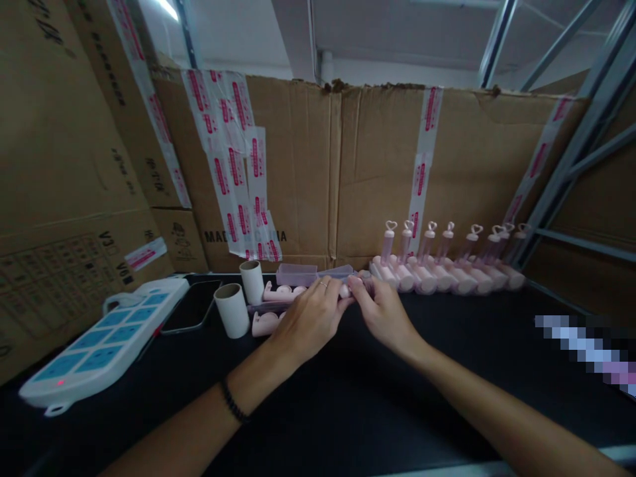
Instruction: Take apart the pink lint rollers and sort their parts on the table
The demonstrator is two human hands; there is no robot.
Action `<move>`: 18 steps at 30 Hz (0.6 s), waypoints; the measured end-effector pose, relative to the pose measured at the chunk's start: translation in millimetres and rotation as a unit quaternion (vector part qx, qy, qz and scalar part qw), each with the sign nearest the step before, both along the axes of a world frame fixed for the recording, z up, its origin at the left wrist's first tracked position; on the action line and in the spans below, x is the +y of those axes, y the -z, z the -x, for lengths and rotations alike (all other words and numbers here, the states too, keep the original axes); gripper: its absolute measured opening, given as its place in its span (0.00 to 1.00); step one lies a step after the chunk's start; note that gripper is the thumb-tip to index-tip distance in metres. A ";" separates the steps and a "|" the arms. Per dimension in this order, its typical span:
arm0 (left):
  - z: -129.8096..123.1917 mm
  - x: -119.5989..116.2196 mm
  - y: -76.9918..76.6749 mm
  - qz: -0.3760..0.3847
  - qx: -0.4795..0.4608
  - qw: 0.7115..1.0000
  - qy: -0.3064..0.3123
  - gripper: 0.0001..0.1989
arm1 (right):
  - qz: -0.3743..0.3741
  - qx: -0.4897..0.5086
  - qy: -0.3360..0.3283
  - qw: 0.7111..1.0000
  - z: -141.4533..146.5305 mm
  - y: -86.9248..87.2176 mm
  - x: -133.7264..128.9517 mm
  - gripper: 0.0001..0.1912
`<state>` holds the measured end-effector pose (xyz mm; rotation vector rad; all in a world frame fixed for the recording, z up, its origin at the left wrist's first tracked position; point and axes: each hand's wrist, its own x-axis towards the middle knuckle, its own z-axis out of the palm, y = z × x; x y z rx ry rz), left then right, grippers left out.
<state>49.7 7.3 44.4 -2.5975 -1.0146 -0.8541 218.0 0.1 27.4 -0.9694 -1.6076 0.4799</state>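
Observation:
Close together near the table's middle, my left hand (315, 311) and my right hand (390, 315) both have their fingers closed on a small pale pink part (346, 290). Its full shape is hidden by the fingers. Left of and behind my left hand lie pink parts (278, 292) with round pieces, and another pink part (265, 323) in front of them. A translucent purple tray (297, 274) is behind these. To the right of my right hand stands a row of pink assembled pieces (432, 275), several with clear upright tubes topped by heart-shaped loops (431, 228).
Two white cardboard tubes (232, 315) (252, 283) stand left of the pink parts. Farther left lie a dark phone (193, 306) and a white power strip (104, 344) with blue sockets. Taped cardboard (298, 172) walls the back of the black table (318, 411); a metal frame (571, 152) rises at right.

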 end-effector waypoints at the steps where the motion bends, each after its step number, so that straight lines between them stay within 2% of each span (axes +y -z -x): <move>1: -0.6 -0.5 -1.2 -0.004 0.014 1.000 -0.016 0.07 | -0.008 -0.006 0.007 1.000 -0.8 -0.8 -0.6 0.21; 4: -2.9 -2.5 -4.6 -0.007 0.052 0.998 -0.046 0.10 | -0.016 -0.020 0.007 1.000 -2.6 -3.0 -2.9 0.23; 8: -3.1 -3.9 -7.0 0.014 0.065 0.997 -0.046 0.11 | -0.019 -0.042 -0.038 0.998 -6.2 -4.5 -4.6 0.21; 13: 2.7 0.4 -7.3 0.079 0.036 0.996 0.012 0.12 | 0.004 -0.034 -0.101 0.994 -11.9 -6.5 -8.3 0.20; 18: 9.2 3.5 -11.4 0.133 -0.021 0.987 0.085 0.14 | 0.007 -0.036 -0.092 0.995 -15.3 -10.2 -10.5 0.19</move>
